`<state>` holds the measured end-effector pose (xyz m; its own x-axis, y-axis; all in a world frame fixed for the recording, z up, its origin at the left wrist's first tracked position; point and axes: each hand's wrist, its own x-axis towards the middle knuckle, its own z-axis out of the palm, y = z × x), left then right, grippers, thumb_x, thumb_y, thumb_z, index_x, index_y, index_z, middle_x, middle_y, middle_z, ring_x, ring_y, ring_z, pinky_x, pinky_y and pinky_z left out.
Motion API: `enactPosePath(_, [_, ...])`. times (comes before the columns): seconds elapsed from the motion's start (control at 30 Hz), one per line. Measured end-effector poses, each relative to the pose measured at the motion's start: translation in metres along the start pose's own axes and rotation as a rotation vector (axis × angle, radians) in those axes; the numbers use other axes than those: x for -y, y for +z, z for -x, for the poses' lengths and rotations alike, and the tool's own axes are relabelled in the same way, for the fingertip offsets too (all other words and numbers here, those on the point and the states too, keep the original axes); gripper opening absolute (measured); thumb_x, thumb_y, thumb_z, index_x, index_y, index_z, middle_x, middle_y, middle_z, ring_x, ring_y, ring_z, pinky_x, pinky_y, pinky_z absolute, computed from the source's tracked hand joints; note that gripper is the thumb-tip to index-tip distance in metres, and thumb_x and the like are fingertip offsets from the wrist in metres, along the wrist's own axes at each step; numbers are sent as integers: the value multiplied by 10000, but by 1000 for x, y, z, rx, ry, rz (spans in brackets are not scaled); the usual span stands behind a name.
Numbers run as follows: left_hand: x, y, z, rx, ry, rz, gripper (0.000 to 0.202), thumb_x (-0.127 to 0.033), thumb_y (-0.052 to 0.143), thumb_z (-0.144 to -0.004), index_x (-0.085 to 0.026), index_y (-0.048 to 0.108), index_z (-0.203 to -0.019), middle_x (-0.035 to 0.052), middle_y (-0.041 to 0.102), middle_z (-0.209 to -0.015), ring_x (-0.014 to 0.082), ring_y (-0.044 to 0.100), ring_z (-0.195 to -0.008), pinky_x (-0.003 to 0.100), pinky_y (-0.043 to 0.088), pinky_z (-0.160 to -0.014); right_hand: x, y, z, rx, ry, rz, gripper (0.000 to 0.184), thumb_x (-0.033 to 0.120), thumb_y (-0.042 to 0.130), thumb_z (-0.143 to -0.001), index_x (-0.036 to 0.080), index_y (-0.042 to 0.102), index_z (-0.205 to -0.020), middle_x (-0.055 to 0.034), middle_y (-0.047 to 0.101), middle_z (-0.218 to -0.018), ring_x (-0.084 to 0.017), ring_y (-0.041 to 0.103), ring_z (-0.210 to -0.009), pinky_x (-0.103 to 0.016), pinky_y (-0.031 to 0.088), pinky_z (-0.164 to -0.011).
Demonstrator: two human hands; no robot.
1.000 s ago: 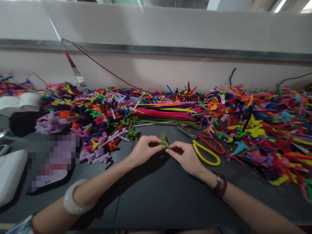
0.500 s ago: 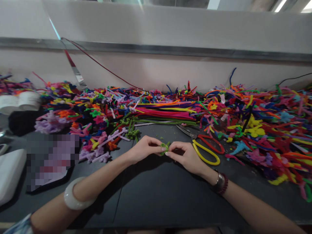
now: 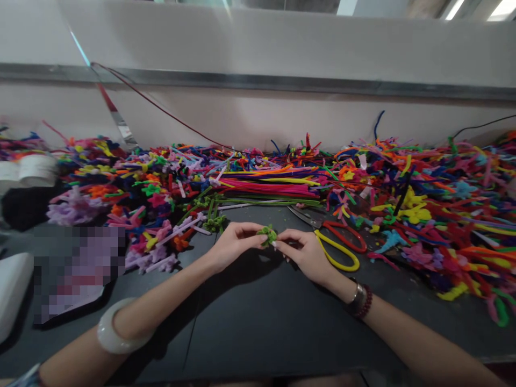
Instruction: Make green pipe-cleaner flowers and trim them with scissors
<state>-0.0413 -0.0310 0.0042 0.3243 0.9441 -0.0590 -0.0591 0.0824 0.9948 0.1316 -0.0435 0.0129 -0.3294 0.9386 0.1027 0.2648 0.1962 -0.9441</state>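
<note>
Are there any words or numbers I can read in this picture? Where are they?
No words, numbers or brands can be read.
The pixelated patch is too blurred to read.
The white roll shows no clear letters.
The yellow scissors handle shows no letters.

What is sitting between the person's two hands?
The head camera view shows a small fuzzy green pipe-cleaner bundle between the left hand and the right hand, pinched by the fingertips of both.
</note>
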Motion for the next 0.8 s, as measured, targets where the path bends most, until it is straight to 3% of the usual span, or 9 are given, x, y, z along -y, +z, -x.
enactPosePath(0.27, [-5,5,2,-59,17,-17,187,-229,652,-628,-116,609,-771,28,645,-684,111,581,-597,246,485,-619,-1,0,0,16,-19,-1,117,243,549,-729,146,608,-698,14,533,-612,-61,425,-452,-189,345,-426])
enactPosePath(0.8, [-5,5,1,-40,13,-46,102,-194,645,-629,-113,606,-678,-1,627,-598,88,568,-558,200,466,-590,-5,1,0,29,-42,35,124,250,553,-732,141,610,-716,-1,548,-667,-60,439,-451,-191,336,-412])
